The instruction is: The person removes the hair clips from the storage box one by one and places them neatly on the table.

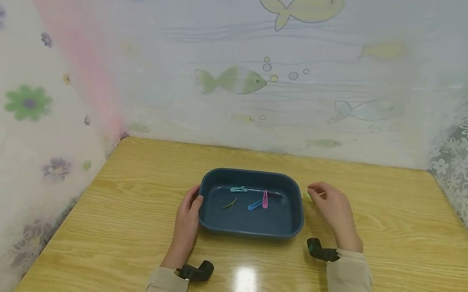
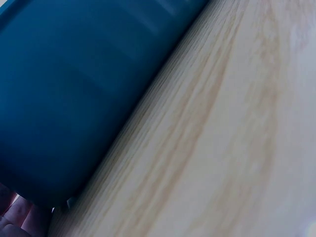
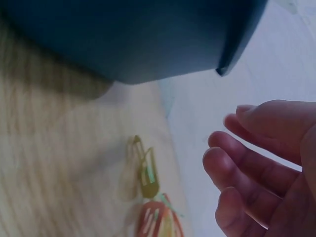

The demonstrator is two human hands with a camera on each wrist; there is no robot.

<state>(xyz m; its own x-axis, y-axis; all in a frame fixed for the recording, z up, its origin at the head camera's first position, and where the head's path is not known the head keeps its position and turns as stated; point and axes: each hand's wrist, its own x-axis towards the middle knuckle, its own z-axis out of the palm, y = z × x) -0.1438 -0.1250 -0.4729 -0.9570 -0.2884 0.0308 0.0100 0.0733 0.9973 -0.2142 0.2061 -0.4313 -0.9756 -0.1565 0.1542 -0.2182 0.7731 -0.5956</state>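
Observation:
A dark blue plastic tub [image 1: 250,228] stands on the table, with my left hand [image 1: 186,218] holding its left end, thumb at the rim and fingers along the outer wall. Inside lie several snap hair clips: a mint clip [image 1: 238,189], a blue clip [image 1: 254,205], a pink clip [image 1: 265,199] and an olive clip [image 1: 229,204]. Just off the tub's right end hovers my right hand [image 1: 334,211], fingers loosely bent and nothing between them. In the right wrist view, an olive-yellow clip [image 3: 149,185] and a red clip [image 3: 152,217] lie on the table near that hand.
The wooden table [image 1: 139,192] reaches back to a curtain with fish drawings [image 1: 234,79]. Flower-patterned sheets hang at both sides. Each wrist wears a black camera, one on the left [image 1: 199,272] and one on the right [image 1: 317,249].

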